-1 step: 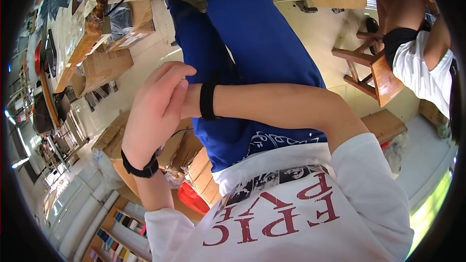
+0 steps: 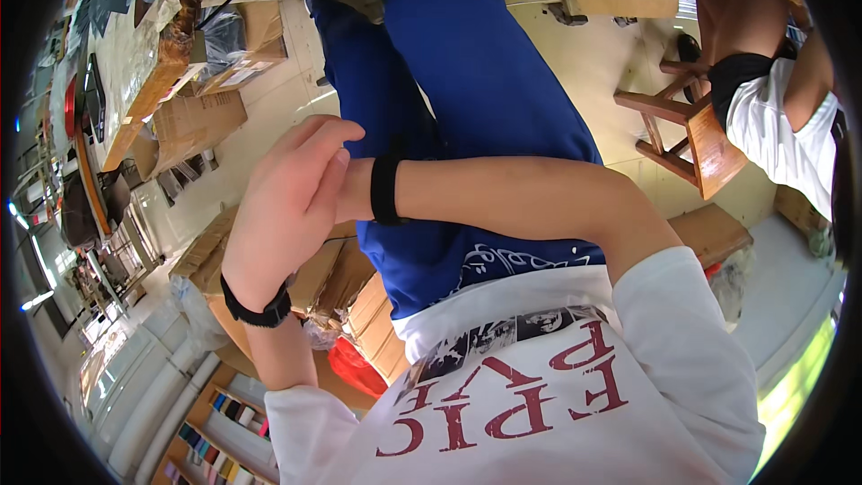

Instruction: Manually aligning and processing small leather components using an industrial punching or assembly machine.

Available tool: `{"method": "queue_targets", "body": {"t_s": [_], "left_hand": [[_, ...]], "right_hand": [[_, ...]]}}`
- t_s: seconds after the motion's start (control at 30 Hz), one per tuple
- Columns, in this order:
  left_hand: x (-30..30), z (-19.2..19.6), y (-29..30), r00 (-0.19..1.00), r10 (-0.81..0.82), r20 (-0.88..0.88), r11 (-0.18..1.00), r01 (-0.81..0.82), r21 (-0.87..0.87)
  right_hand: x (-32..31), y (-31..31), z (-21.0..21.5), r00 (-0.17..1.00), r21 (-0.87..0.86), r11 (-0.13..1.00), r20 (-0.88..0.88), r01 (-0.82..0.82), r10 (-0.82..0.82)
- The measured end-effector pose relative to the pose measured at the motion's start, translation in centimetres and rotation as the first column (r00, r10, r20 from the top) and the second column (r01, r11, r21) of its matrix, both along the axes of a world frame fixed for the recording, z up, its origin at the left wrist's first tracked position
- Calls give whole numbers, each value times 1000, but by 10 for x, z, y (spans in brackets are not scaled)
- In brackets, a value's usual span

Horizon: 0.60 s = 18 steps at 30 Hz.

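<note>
My left hand (image 2: 285, 207) lies over my right hand in front of my lap, its fingers bent round it and the thumb pressed alongside. My right forearm (image 2: 512, 189) crosses my body from the right, and only the right wrist (image 2: 354, 190) shows beside my left thumb. The right hand's fingers are hidden beneath the left. Each wrist carries a black band, the left one (image 2: 255, 307) and the right one (image 2: 384, 189). Below the hands are my blue trousers (image 2: 485, 63). No tool or object shows in either hand.
A worn wooden workbench (image 2: 162, 76) stands at left, with a cardboard box (image 2: 199, 126) by it. More cartons (image 2: 373, 319) and a red bag (image 2: 356, 366) lie beside me. At right a person (image 2: 777, 121) sits on a wooden stool (image 2: 716, 153). Shelves (image 2: 202, 404) hold coloured rolls.
My left wrist and forearm have shifted very slightly up and left. The clasp of the hands looks the same.
</note>
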<state>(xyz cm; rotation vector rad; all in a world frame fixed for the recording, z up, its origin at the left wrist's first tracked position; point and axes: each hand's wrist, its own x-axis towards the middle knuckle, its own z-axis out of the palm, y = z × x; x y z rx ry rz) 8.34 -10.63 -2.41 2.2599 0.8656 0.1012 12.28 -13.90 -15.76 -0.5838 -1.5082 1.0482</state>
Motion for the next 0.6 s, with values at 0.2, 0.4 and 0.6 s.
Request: {"method": "queue_targets", "body": {"t_s": [0.2,0.4,0.6], "left_hand": [[11,1,22,963,-208,-174,977,197,-77],[20,-31,35,853,-405,-330,904,321,-282],[30,-43,33,816,-489,-308,754,217,-621]], "right_hand": [[-15,-7,10,974,-48,999,-226,-9,-2],[-1,-12,36,910,-518,769,-44,-374,413],[5,-19,41,902,-629,687,-51,-362,429]]}}
